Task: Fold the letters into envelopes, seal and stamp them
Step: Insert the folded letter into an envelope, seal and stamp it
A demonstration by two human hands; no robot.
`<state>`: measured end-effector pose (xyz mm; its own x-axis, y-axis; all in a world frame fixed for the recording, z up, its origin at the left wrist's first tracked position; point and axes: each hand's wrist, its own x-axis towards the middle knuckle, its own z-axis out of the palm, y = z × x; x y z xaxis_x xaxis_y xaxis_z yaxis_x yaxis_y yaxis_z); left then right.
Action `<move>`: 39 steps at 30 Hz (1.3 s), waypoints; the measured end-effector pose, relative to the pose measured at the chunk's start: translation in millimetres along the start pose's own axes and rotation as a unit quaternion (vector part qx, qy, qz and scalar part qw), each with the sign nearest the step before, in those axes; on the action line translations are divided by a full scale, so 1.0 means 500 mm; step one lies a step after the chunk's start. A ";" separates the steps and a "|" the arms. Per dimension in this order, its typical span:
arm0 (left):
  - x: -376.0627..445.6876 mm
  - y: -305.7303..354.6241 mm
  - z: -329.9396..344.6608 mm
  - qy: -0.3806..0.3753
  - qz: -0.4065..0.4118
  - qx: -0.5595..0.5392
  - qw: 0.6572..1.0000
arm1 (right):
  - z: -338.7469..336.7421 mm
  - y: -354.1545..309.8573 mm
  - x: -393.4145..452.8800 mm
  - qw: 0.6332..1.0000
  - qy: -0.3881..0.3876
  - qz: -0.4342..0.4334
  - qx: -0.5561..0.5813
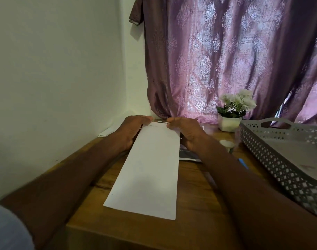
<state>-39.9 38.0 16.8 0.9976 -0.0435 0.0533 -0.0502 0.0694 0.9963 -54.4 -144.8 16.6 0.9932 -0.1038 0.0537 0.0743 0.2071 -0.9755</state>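
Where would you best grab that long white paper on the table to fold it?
Probably at the paper's far short edge, one corner per hand, as the left hand and right hand do now. It lies flat and lengthwise, so the far end lifts toward you.

White letter [148, 170] on brown wooden table [199, 222]; beside it grey lattice-patterned basket [280, 159]; behind, purple damask-patterned curtain [217, 60].

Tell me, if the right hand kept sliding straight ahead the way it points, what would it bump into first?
Probably the purple curtain behind the table. The right hand grips the far end of the white paper, pointing away from the person. Depth is hard to judge.
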 end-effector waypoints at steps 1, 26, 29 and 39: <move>-0.002 0.001 0.001 -0.009 -0.002 -0.002 1.000 | 0.002 0.001 -0.002 1.000 -0.007 0.000 -0.003; 0.018 0.006 -0.012 0.006 0.019 0.003 1.000 | -0.013 -0.005 0.003 0.997 0.001 0.037 0.066; 0.016 0.007 -0.016 0.022 0.016 -0.001 1.000 | -0.019 -0.007 0.006 0.996 0.010 0.038 0.076; 0.021 0.009 -0.031 -0.060 -0.026 0.047 0.997 | -0.013 -0.010 -0.009 0.996 -0.049 0.055 0.048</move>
<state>-28.9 53.3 20.7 0.9865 -0.1635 0.0034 -0.0084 -0.0296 0.9995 -59.9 -151.8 19.6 0.9994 0.0189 -0.0281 -0.0325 0.3041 -0.9521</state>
